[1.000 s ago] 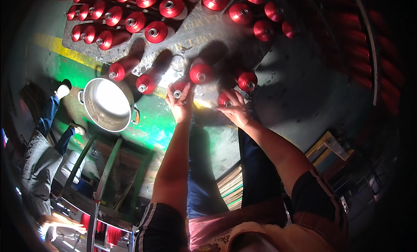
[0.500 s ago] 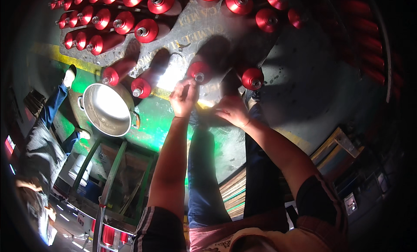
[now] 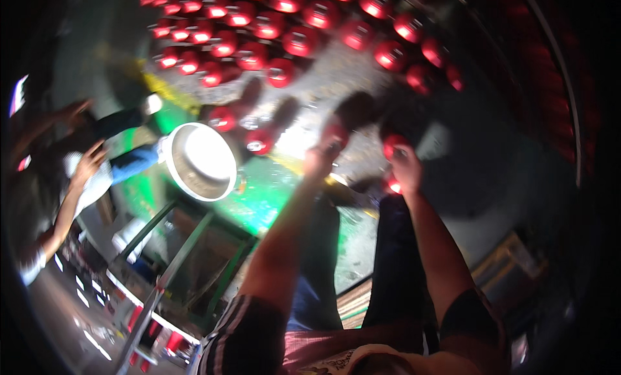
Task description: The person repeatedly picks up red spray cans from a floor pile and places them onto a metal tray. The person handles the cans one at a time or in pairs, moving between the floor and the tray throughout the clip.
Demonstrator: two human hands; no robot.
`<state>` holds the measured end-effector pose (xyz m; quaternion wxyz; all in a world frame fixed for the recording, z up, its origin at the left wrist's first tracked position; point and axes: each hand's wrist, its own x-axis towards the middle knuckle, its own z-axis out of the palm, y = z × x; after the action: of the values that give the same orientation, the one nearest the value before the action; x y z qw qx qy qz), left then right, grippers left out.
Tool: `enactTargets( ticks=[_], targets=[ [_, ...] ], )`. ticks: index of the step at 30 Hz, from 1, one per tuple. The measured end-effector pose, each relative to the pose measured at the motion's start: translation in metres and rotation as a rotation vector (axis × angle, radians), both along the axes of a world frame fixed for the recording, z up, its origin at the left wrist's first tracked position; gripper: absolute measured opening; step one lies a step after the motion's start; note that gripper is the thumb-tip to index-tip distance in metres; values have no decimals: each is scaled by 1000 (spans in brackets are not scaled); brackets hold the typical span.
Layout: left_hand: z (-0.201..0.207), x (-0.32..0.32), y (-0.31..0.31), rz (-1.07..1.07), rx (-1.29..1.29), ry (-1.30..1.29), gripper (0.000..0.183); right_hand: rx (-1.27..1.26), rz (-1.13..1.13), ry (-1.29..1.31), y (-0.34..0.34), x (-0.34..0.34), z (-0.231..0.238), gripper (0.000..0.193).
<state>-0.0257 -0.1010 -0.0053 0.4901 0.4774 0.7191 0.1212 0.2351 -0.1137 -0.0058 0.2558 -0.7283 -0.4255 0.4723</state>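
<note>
The picture is motion-blurred. Several red thread spools (image 3: 281, 71) stick out in rows from a grey panel (image 3: 323, 84) ahead of me. My left hand (image 3: 321, 160) reaches up with its fingers closed around a red spool (image 3: 337, 130) at the panel's lower edge. To its right, my right hand (image 3: 407, 170) grips another red spool (image 3: 393, 144), and one more red spool (image 3: 392, 185) shows just below its palm. Both forearms rise from the bottom of the view, over my dark trousers.
A round metal bowl (image 3: 198, 161) sits left of my hands above a green metal frame (image 3: 194, 246). Another person in blue jeans (image 3: 129, 161) sits at the far left, a hand (image 3: 89, 163) raised. The floor (image 3: 272, 194) shows green and yellow paint.
The view has swung, so panel and bowl sit further right and lower. Both hands stay at the lowest spools, my right hand now closed on one. The person at left has raised their hands.
</note>
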Motion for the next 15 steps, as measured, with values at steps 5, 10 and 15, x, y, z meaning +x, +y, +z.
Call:
enactTargets(
  ticks=[5, 10, 15],
  targets=[
    [128, -12, -16, 272, 12, -226, 32, 103, 145, -87, 22, 10, 61, 23],
    [258, -56, -52, 70, 265, -305, 40, 209, 140, 145, 28, -8, 182, 21],
    [351, -91, -103, -7, 405, -317, 42, 254, 146, 257, 30, -46, 320, 17]
  ],
)
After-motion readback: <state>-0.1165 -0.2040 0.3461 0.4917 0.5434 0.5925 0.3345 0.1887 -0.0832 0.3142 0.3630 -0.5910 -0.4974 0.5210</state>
